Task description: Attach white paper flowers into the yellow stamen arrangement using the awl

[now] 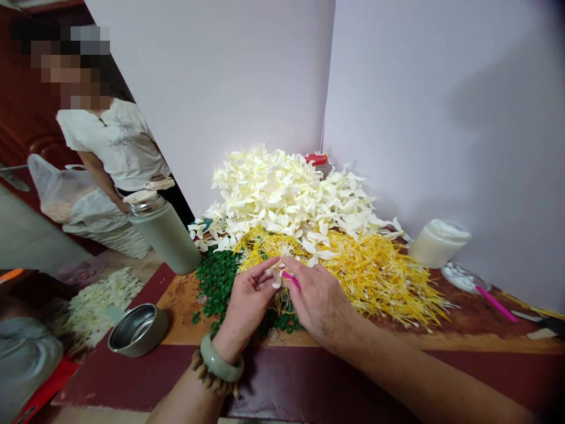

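My left hand (pixel 248 300) pinches a small white petal piece (pixel 278 272) between thumb and fingers, just above the table. My right hand (pixel 318 301) meets it from the right and holds a thin pink stick (pixel 291 279) whose tip touches the petal. Both hands hover over a pile of small green pieces (pixel 216 281). Behind them lies a heap of yellow stamen strands (pixel 375 271), and further back a large mound of white petals (pixel 286 194). A jade bangle and a bead bracelet sit on my left wrist.
A green thermos (pixel 165 232) stands left of the piles, its steel cup (pixel 136 330) lower left. A white jar (pixel 436 241), a lid with a pink stick (pixel 494 303) sit right. A red-lidded jar (pixel 316 160) hides behind petals. Another person stands far left with a plastic bag.
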Motion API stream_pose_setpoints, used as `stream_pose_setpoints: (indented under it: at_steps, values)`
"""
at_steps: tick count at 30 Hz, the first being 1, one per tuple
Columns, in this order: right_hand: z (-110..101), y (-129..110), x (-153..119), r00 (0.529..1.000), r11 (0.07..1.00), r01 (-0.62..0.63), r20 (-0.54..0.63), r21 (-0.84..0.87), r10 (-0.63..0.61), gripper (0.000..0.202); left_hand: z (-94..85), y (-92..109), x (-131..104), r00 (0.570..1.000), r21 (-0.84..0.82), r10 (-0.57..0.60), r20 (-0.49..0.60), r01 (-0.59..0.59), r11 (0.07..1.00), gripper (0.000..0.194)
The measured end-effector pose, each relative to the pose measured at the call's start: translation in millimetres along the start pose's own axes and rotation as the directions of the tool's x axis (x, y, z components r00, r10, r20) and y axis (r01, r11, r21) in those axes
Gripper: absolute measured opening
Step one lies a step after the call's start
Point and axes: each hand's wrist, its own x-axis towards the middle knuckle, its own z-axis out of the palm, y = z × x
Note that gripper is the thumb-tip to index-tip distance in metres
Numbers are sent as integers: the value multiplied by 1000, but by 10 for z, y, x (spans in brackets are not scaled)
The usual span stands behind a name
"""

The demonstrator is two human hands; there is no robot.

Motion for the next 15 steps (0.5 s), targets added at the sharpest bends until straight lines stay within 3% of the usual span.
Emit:
stream_pose_setpoints:
  at_steps: [10,15]
  values:
    - [-43,-43,19,995,995,-93,29,36,92,30,-13,-7,-10,999,92,-34,5,33,995,41]
    - [-38,-54,16,991,993,-121,61,13,120,32,41,-49,-10,999,84,1,37,-4,996,41]
